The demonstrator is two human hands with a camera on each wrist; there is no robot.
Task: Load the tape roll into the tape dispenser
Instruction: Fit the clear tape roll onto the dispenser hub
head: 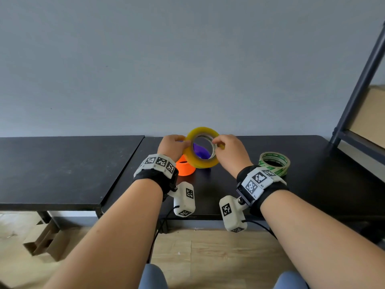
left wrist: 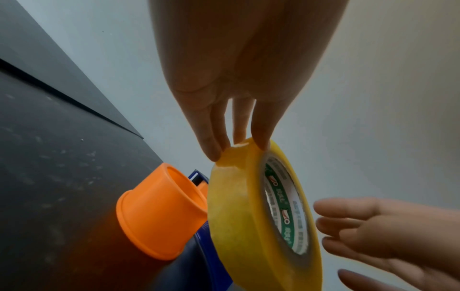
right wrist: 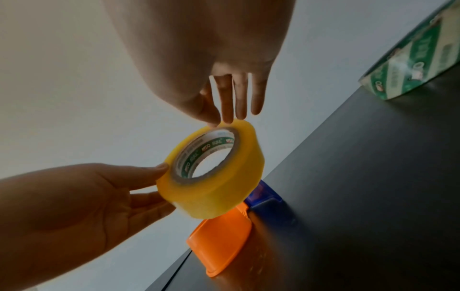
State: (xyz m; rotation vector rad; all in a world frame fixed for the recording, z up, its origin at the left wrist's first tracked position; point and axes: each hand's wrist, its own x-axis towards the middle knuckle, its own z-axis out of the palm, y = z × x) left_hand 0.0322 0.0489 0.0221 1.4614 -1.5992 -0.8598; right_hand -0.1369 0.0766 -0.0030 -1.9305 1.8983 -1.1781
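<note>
Head view: I hold the yellow tape roll (head: 201, 147) up off the worktop (head: 291, 195), on edge with its open core facing me, between both hands.
Tape roll: translucent yellow, with a white and green printed core; it hangs just above the tape dispenser (head: 200, 152), whose blue body shows through the core.
Tape dispenser: blue frame with an orange drum (head: 185, 168) lying on the worktop, open end up in the head view; in the left wrist view the orange drum (left wrist: 159, 212) sits just beside the roll (left wrist: 248, 206), and I cannot tell if they touch.
Left hand: my left hand (head: 174, 146) pinches the roll's left rim, fingertips (left wrist: 261, 141) on the outer yellow band and side face.
Right hand: my right hand (head: 228, 151) holds the roll's upper right rim; in the right wrist view thumb and first fingers (right wrist: 227, 110) close on the top edge of the roll (right wrist: 214, 177), the other fingers straight and free.
Second roll: a clear tape roll with green print (head: 274, 163) lies flat on the worktop to my right, well apart from the dispenser.
Around: grey wall behind, a dark metal shelf frame (head: 358, 84) at the right, cardboard (head: 45, 240) on the wooden floor under the left worktop.
</note>
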